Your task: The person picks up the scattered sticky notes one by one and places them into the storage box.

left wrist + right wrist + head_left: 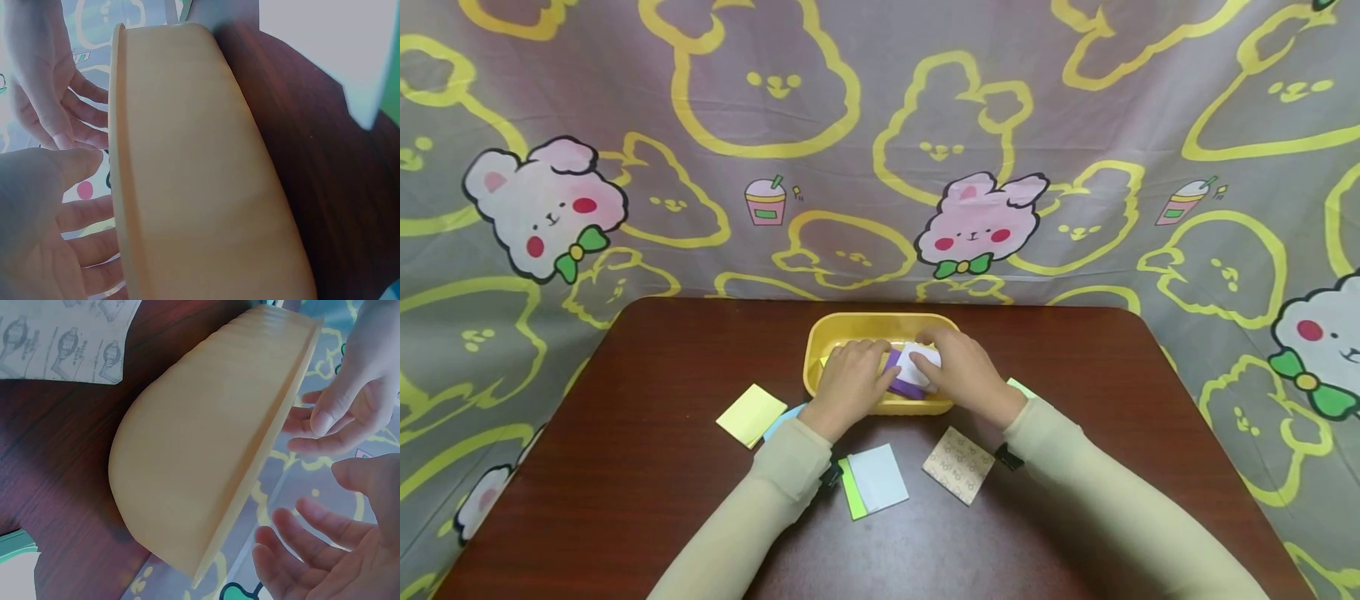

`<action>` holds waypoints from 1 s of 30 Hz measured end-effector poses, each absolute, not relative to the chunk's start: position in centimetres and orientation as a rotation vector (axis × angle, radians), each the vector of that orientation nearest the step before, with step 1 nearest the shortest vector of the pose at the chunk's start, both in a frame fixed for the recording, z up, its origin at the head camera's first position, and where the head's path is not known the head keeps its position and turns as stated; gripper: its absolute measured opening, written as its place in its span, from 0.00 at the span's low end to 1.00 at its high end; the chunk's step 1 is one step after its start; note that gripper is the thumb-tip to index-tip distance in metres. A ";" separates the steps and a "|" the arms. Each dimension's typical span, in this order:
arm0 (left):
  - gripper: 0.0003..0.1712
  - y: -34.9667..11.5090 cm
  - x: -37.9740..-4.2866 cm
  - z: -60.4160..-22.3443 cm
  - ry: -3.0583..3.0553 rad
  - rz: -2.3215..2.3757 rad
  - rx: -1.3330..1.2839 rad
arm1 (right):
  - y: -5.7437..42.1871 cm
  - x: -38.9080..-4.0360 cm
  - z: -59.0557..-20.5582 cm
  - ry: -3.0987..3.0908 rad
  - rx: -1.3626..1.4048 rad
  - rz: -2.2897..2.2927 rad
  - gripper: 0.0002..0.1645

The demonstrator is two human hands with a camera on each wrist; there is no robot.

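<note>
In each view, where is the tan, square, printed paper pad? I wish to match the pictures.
Head: the tan, square, printed paper pad, below and right of centre.
Left wrist: not in it.
Right wrist: top left corner, partly cut off.
Shared landmark: the yellow, oblong plastic tub.

1. A dark reddish-brown, wood-grained table with rounded far corners.
2. A grey, lightly creased fabric curtain, hanging behind the table and along both its sides.
3. Printed on the fabric: white rabbit heads with red cheeks and green bows, pink cups with green straws, thick yellow cartoon outlines.
</note>
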State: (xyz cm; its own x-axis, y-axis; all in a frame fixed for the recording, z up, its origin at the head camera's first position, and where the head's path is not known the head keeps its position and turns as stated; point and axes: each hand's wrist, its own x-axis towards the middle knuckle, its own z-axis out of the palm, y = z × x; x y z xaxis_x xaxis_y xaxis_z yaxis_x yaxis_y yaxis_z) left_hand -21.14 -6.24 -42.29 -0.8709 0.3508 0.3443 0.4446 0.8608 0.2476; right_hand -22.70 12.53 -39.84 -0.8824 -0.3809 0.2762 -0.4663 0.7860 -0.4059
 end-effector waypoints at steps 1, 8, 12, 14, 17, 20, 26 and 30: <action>0.22 -6.3 -21.1 -42.3 -2.744 -0.470 -0.602 | 12.5 -22.6 -39.8 -2.785 0.674 0.705 0.22; 0.22 -6.6 -20.9 -42.0 -2.739 -0.477 -0.582 | 12.6 -21.9 -39.7 -2.729 0.701 0.701 0.21; 0.22 -6.8 -20.8 -41.8 -2.739 -0.484 -0.569 | 12.5 -21.6 -39.6 -2.711 0.702 0.698 0.20; 0.22 -6.9 -20.7 -41.8 -2.737 -0.488 -0.573 | 12.6 -21.4 -39.6 -2.705 0.707 0.695 0.20; 0.21 -6.9 -20.6 -41.7 -2.728 -0.493 -0.579 | 12.7 -21.1 -39.6 -2.706 0.709 0.690 0.20; 0.21 -7.0 -20.5 -41.7 -2.711 -0.495 -0.583 | 12.7 -20.8 -39.7 -2.715 0.704 0.689 0.20; 0.20 -7.2 -20.3 -41.9 -2.686 -0.497 -0.584 | 12.5 -20.3 -40.0 -2.717 0.697 0.686 0.20; 0.21 -7.3 -20.1 -41.9 -2.683 -0.503 -0.577 | 12.4 -19.9 -40.1 -2.726 0.691 0.692 0.20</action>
State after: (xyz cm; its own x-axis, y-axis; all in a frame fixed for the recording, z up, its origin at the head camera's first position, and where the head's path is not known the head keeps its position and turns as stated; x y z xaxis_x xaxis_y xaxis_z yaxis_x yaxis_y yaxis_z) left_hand -20.15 -7.35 -41.93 -0.8557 0.3236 0.4038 0.4478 0.8541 0.2645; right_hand -19.90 12.41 -40.07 -0.8578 -0.3844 0.3412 -0.5007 0.7752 -0.3852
